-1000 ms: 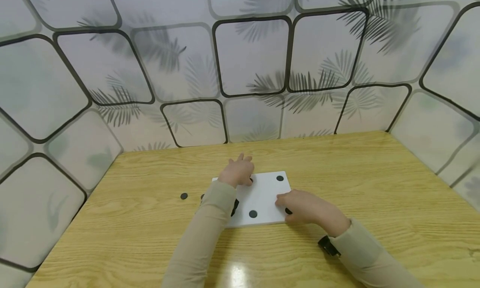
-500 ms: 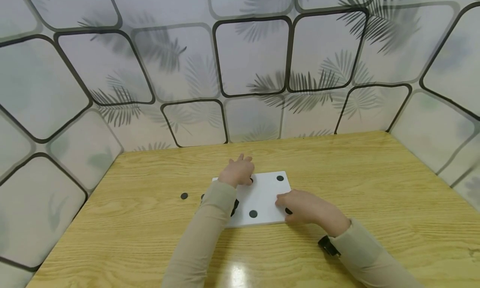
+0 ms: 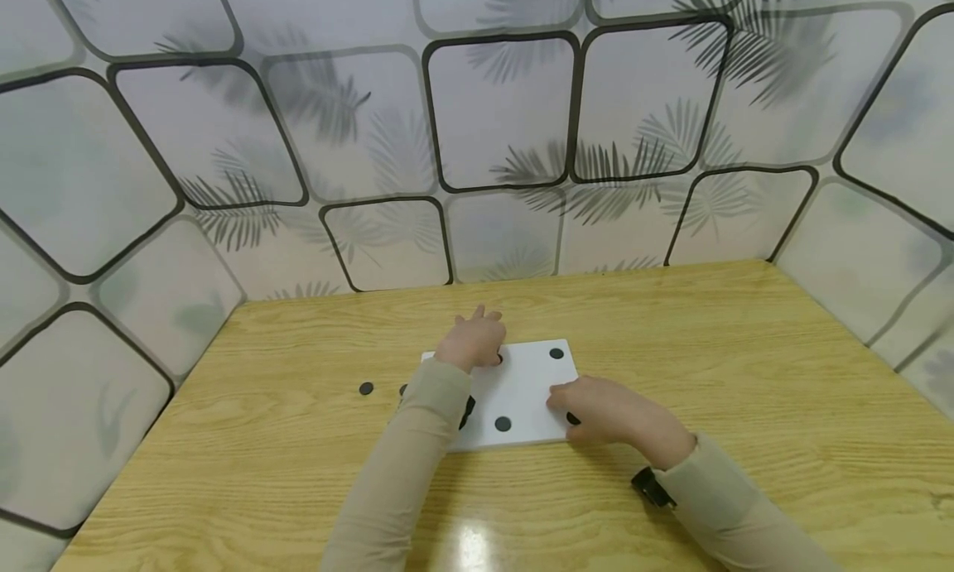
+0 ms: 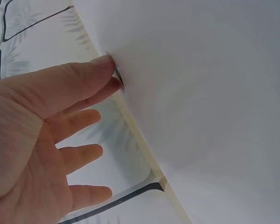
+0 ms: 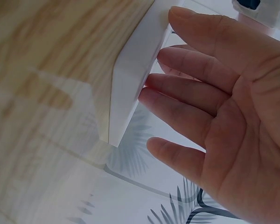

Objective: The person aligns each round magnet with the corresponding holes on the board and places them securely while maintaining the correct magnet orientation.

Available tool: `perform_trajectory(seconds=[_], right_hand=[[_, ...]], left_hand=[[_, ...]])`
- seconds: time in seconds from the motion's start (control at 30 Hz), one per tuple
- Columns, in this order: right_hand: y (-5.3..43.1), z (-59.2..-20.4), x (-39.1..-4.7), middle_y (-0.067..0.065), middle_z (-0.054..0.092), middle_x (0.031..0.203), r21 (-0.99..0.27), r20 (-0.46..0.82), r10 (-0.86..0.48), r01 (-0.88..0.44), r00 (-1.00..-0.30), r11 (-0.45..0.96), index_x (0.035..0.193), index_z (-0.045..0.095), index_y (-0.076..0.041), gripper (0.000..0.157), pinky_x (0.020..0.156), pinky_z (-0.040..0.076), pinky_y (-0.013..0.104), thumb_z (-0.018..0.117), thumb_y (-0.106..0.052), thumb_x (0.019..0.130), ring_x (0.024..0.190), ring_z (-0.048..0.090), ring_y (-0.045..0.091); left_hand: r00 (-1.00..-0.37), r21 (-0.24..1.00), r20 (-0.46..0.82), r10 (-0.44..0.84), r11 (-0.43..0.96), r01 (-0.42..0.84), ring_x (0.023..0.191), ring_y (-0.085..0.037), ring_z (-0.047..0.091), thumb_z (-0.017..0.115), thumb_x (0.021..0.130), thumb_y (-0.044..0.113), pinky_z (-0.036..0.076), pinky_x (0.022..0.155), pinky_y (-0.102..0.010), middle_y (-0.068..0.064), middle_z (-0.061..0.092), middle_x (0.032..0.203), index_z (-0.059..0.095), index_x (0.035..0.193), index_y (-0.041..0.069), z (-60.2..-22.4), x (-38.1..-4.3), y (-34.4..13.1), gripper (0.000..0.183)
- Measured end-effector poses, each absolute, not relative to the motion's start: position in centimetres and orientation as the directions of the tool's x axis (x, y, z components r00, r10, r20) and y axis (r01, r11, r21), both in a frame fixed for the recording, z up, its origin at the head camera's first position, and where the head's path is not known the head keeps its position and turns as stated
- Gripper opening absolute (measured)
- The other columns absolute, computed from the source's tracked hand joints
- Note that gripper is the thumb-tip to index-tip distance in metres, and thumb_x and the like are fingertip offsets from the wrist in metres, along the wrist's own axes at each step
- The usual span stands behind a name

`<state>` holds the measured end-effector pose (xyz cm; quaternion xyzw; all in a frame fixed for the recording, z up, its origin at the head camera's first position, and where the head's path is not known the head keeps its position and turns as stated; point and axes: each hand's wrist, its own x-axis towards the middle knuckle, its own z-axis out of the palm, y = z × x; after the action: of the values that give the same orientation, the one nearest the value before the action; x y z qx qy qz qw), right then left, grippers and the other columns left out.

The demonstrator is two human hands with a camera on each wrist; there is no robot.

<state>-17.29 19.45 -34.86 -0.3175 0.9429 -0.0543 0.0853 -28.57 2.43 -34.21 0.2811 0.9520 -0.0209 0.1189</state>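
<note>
Left fingers (image 4: 100,69), narrow, pinching one dark disc (image 4: 118,73), best pressed flat to the white board (image 3: 525,390) beneath; right fingers (image 5: 189,91), extended, best bracing the board edge they touch.

Between the earlier head views and now, the only difference to be made out is a very slight upward drift in the frame, shared by the white board (image 3: 525,390), the dark disc near its front edge (image 3: 503,424) and the loose disc farthest to its left (image 3: 367,388), too small to tell from a movement of the camera itself. Whether the fingers of the left hand (image 3: 471,343) or the right hand (image 3: 611,410) have shifted at all cannot be told.
</note>
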Motion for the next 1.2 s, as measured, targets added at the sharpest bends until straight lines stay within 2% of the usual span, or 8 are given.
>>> perform_trajectory(seconds=[0.27, 0.7, 0.93, 1.07, 1.2], right_hand=[[19.4, -34.9, -17.4, 0.007, 0.061, 0.101, -0.142, -0.137, -0.6, -0.584, -0.788, 0.799, 0.091, 0.062, -0.007, 0.022, 0.067, 0.044, 0.03, 0.072, -0.012, 0.071, 0.075, 0.054, 0.015], [19.4, -35.0, -17.5, 0.004, 0.061, 0.096, -0.145, -0.137, -0.597, -0.58, -0.79, 0.801, 0.09, 0.062, -0.007, 0.023, 0.067, 0.044, 0.03, 0.072, -0.011, 0.07, 0.073, 0.052, 0.013], [19.4, -35.0, -17.5, 0.004, 0.061, 0.095, -0.149, -0.134, -0.603, -0.585, -0.787, 0.797, 0.09, 0.062, -0.007, 0.023, 0.066, 0.044, 0.029, 0.072, -0.012, 0.071, 0.07, 0.051, 0.012], [19.4, -35.0, -17.5, 0.008, 0.061, 0.103, -0.146, -0.144, -0.597, -0.58, -0.789, 0.802, 0.095, 0.063, -0.005, 0.026, 0.073, 0.046, 0.032, 0.072, -0.013, 0.071, 0.081, 0.057, 0.017], [19.4, -35.1, -17.4, 0.012, 0.059, 0.109, -0.153, -0.154, -0.587, -0.568, -0.795, 0.809, 0.099, 0.063, -0.003, 0.031, 0.081, 0.045, 0.035, 0.072, -0.012, 0.072, 0.094, 0.057, 0.023]], left_hand=[[-0.814, 0.015, -0.247, 0.526, 0.842, 0.539, 0.131, -0.033, 0.013, 0.059, 0.084, 0.012, 0.019, 0.098, -0.056, -0.009, 0.03, 0.14, 0.056, 0.066, 0.011, -34.0, -28.4, 2.5, 0.019], [-0.811, -0.003, -0.243, 0.533, 0.835, 0.55, 0.132, -0.03, 0.009, 0.055, 0.087, 0.012, 0.017, 0.1, -0.053, -0.007, 0.023, 0.143, 0.055, 0.066, 0.011, -33.6, -28.1, 2.4, 0.02], [-0.799, -0.005, -0.168, 0.577, 0.81, 0.586, 0.131, -0.032, 0.014, 0.059, 0.085, 0.019, 0.021, 0.098, -0.055, -0.009, 0.026, 0.141, 0.056, 0.077, 0.013, -33.4, -27.8, 2.0, 0.01], [-0.792, 0.004, -0.109, 0.601, 0.797, 0.604, 0.13, -0.032, 0.016, 0.058, 0.086, 0.023, 0.022, 0.097, -0.055, -0.009, 0.028, 0.14, 0.056, 0.088, 0.014, -33.5, -27.4, 1.7, 0.01], [-0.781, 0.019, -0.056, 0.622, 0.783, 0.622, 0.13, -0.031, 0.017, 0.057, 0.087, 0.025, 0.023, 0.097, -0.055, -0.008, 0.029, 0.14, 0.057, 0.097, 0.014, -33.3, -26.9, 1.3, 0.015]])
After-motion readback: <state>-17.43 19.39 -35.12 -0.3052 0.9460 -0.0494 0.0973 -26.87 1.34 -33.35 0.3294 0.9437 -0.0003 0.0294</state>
